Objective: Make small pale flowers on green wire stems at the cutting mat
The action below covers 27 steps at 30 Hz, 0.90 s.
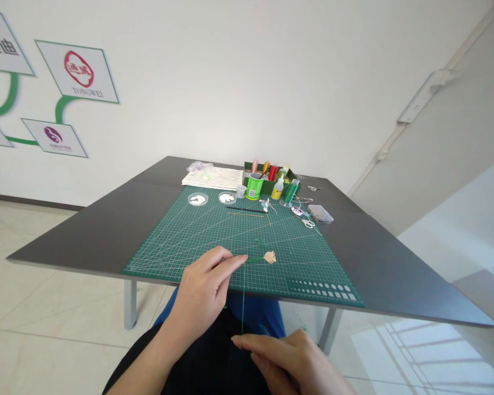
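A small cream-coloured flower [270, 257] with a green stem [255, 259] lies sideways just above the front of the green cutting mat [181, 241]. My left hand [206, 282] pinches the stem between thumb and fingers, the bloom pointing right. From the stem a thin green thread [243, 307] runs straight down past the table's edge. Its lower end is pinched in my right hand [280, 354], low in front of my lap, and the thread looks taut. A loose bit of green thread [260, 242] shows on the mat behind the flower.
Farther back stand a green can [254, 186], a glue bottle [278, 187], a green thread spool [291, 191] and a box of spools [247, 167]. Two shallow dishes [198, 199], thin rods [247, 209], scissors [308, 223] and a clear case [320, 214] lie around.
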Each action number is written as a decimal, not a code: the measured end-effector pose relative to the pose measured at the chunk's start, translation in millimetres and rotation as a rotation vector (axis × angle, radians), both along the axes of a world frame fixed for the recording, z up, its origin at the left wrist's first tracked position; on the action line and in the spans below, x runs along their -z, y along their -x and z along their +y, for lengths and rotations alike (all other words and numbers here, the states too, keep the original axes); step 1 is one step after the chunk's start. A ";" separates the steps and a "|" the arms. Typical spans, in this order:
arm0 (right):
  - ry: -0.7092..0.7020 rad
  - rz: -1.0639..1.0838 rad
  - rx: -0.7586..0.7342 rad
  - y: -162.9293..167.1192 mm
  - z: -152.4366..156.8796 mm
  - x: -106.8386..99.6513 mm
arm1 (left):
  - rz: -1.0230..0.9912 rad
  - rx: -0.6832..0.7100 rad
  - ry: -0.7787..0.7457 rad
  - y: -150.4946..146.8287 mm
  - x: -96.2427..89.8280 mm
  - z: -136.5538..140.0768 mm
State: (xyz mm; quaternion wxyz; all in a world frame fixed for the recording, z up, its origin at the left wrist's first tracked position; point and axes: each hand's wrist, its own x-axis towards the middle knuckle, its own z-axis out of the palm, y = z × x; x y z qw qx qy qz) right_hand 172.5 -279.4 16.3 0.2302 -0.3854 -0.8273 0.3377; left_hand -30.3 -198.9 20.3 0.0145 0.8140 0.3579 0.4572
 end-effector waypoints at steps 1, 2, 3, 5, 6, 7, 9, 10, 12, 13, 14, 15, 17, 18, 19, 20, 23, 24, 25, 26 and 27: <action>0.019 0.019 -0.008 -0.4 -0.2 -3.0 | 0.007 0.001 0.003 -0.2 0.3 0.0; 0.036 0.036 -0.020 -1.0 -0.1 -5.1 | 0.014 0.002 0.005 -0.5 0.6 0.0; 0.045 0.063 -0.035 -1.8 0.3 -6.4 | 0.020 0.003 0.007 -0.8 1.0 0.0; 0.051 0.115 -0.061 -3.2 2.2 -8.2 | 0.028 0.006 0.008 -1.3 1.7 0.2; 0.048 0.137 -0.067 -3.7 3.5 -9.6 | 0.033 0.005 0.008 -1.4 2.1 0.3; 0.043 0.151 -0.066 -4.1 4.9 -11.9 | 0.038 0.005 0.008 -1.5 2.4 0.5; 0.024 0.163 -0.052 -4.5 7.8 -20.0 | 0.047 0.006 0.007 -1.5 3.1 1.1; 0.013 0.163 -0.041 -4.6 9.0 -25.7 | 0.051 0.006 0.008 -1.5 3.5 1.5; -0.006 0.141 -0.022 -4.8 11.4 -38.4 | 0.060 0.011 0.006 -1.6 4.1 2.2; -0.003 0.134 -0.030 -5.0 12.5 -44.6 | 0.064 0.014 0.005 -1.8 4.3 2.4; 0.003 0.127 -0.048 -5.5 13.9 -49.9 | 0.069 0.015 0.005 -1.9 4.4 2.5; -0.007 0.131 -0.030 -6.1 15.5 -54.1 | 0.074 0.018 0.007 -2.1 4.3 2.4; -0.019 0.146 -0.032 -7.6 19.8 -59.0 | 0.085 0.026 0.018 -2.3 3.7 1.9; -0.026 0.159 -0.034 -8.4 22.5 -60.0 | 0.092 0.029 0.030 -2.4 3.3 1.5; -0.031 0.171 -0.039 -9.1 25.6 -60.4 | 0.098 0.034 0.041 -2.5 2.7 1.1; -0.036 0.183 -0.042 -9.7 29.0 -60.6 | 0.102 0.039 0.052 -2.6 2.3 0.7; -0.057 0.214 -0.040 -9.9 39.2 -62.4 | 0.100 0.048 0.061 -3.0 1.8 0.2; -0.066 0.220 -0.038 -9.4 42.4 -63.9 | 0.099 0.049 0.055 -3.2 1.9 0.2; -0.075 0.224 -0.036 -8.8 45.2 -65.9 | 0.099 0.047 0.050 -3.4 2.1 0.2; -0.082 0.225 -0.036 -8.1 47.7 -68.1 | 0.100 0.042 0.044 -3.6 2.3 0.3; -0.086 0.223 -0.037 -7.3 49.9 -70.4 | 0.103 0.035 0.041 -3.8 2.4 0.3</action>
